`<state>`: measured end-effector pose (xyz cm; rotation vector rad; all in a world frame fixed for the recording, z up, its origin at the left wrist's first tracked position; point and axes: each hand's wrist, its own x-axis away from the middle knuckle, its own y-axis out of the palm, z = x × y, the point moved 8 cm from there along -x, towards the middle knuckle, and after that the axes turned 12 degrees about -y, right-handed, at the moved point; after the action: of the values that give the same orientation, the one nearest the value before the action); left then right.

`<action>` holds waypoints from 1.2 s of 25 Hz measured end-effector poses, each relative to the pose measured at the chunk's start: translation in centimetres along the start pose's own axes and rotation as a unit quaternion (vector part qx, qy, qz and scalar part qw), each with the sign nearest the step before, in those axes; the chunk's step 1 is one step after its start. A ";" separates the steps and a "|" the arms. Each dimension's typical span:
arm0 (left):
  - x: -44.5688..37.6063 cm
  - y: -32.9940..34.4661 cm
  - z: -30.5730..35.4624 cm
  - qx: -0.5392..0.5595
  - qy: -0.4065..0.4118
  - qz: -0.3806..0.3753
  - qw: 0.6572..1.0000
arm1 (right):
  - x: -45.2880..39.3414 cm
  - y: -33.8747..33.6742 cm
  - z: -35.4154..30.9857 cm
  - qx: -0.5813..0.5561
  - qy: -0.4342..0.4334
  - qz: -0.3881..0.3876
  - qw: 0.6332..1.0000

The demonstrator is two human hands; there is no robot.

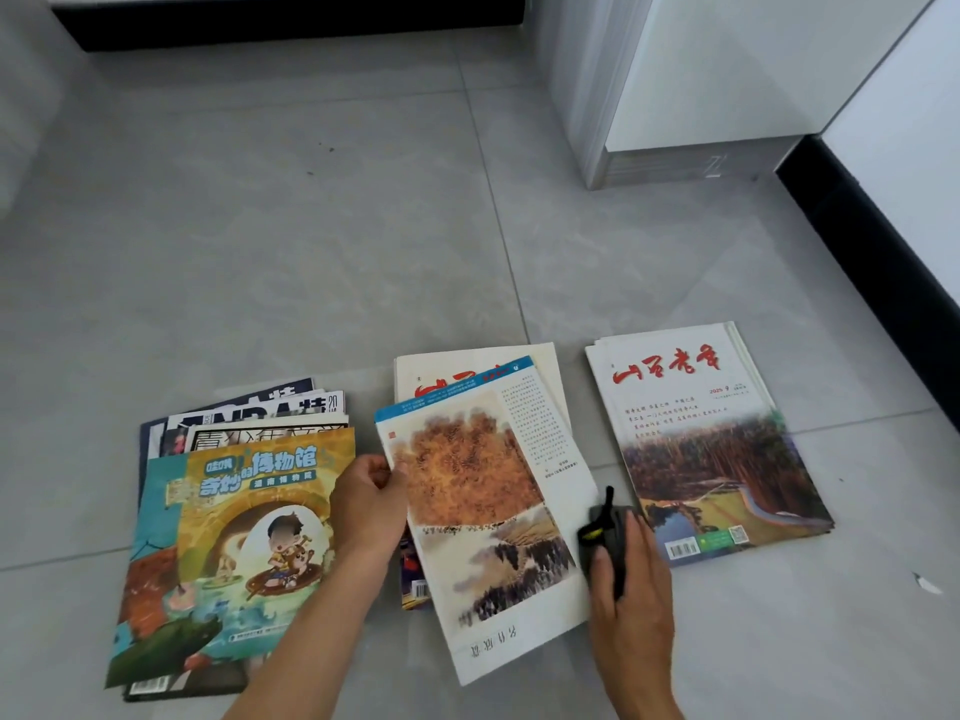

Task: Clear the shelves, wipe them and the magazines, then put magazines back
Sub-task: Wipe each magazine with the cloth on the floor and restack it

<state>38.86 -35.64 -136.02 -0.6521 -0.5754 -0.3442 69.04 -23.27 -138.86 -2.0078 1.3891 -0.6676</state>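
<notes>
left pile point(234, 537): fanned magazines on the grey floor point(311, 252)
left hand point(366, 504): pinches the middle magazine point(493, 511) by its left edge
right hand point(631, 579): grips a black cloth point(602, 532) at that magazine's right edge
right pile point(706, 444): apart, beside

Grey tiled floor point(291, 241) beyond magazines bare, wide room for hand. Near strip crowded: fanned left magazine stack point(234, 537), middle magazine pile point(493, 511), right magazine stack point(711, 449) side by side; narrow floor gaps between them. White cabinet corner point(675, 85) blocks far right; black baseboard point(872, 262) bounds right edge. Black baseboard strip point(285, 18) closes far side.
</notes>
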 end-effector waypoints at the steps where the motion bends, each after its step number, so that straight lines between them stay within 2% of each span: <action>1: 0.7 -0.1 0.5 -0.019 0.034 -0.006 0.999 | -0.6 0.3 -0.8 0.026 -0.026 -0.016 0.999; 3: 1.9 0.4 1.4 -0.006 0.090 -0.070 0.993 | -2.1 0.0 -2.1 0.055 -0.092 -0.050 0.993; 4: 2.5 0.9 1.6 0.005 0.102 -0.116 0.988 | -3.0 -0.5 -2.3 0.042 -0.091 -0.062 0.993; 6: 3.6 1.7 1.6 -0.016 0.109 -0.214 0.971 | -4.2 -1.4 -2.5 0.005 -0.061 -0.074 0.995; 8: 4.0 1.8 1.1 -0.053 0.095 -0.300 0.948 | -5.2 -2.2 -1.7 -0.096 0.032 -0.049 0.994; 9: 4.0 1.8 0.7 -0.067 0.082 -0.341 0.934 | -5.7 -2.4 -0.7 -0.217 0.122 -0.030 0.968; 10: 4.0 1.7 0.6 -0.081 0.075 -0.373 0.921 | -6.0 -2.2 -0.6 -0.352 0.201 -0.034 0.914; 11: 4.1 1.6 0.9 -0.100 0.081 -0.389 0.912 | -6.0 -1.8 -1.9 -0.480 0.247 -0.071 0.839; 12: 4.0 1.5 1.3 -0.128 0.101 -0.382 0.910 | -6.0 -2.0 -3.3 -0.562 0.266 -0.097 0.777; 13: 3.9 1.4 2.0 -0.158 0.131 -0.360 0.910 | -6.2 -2.5 -5.0 -0.596 0.261 -0.120 0.750; 14: 3.9 1.4 2.6 -0.189 0.168 -0.323 0.912 | -6.6 -2.9 -6.4 -0.607 0.234 -0.142 0.746; 15: 3.9 1.3 3.0 -0.235 0.208 -0.263 0.912 | -7.1 -2.9 -7.2 -0.601 0.207 -0.150 0.757; 16: 3.9 1.1 3.5 -0.298 0.246 -0.168 0.907 | -7.6 -2.8 -7.5 -0.581 0.192 -0.136 0.779; 18: 4.2 0.4 3.6 -0.397 0.295 0.032 0.868 | -7.7 -2.0 -6.7 -0.545 0.213 -0.084 0.807; 19: 4.5 0.6 3.4 -0.427 0.318 0.086 0.842 | -7.1 -1.1 -6.6 -0.543 0.230 -0.086 0.803; 20: 4.9 1.3 3.0 -0.438 0.349 0.095 0.823 | -6.2 -0.3 -6.2 -0.542 0.249 -0.089 0.798; 21: 5.7 2.7 2.4 -0.450 0.398 0.070 0.796 | -5.4 0.4 -5.8 -0.543 0.258 -0.091 0.794; 23: 8.2 6.1 0.7 -0.476 0.499 -0.027 0.723 | -3.9 1.2 -4.9 -0.540 0.275 -0.098 0.789; 24: 9.3 7.2 0.1 -0.471 0.523 -0.076 0.706 | -3.5 1.4 -5.1 -0.538 0.281 -0.111 0.787; 25: 10.2 7.6 0.2 -0.442 0.540 -0.114 0.707 | -3.4 1.4 -5.6 -0.542 0.285 -0.122 0.781; 27: 10.6 6.7 2.6 -0.331 0.558 -0.141 0.747 | -4.6 -0.3 -7.0 -0.559 0.243 -0.090 0.788; 29: 10.5 5.0 6.5 -0.233 0.538 -0.153 0.796 | -6.7 -5.0 -9.4 -0.550 0.131 0.027 0.824; 30: 10.4 4.0 8.6 -0.192 0.528 -0.153 0.813 | -7.3 -7.8 -11.4 -0.525 0.038 0.082 0.846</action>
<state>45.63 -28.34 -126.08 -0.6401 0.4954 -1.0577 63.71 -16.41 -125.82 -2.5802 2.2453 0.2007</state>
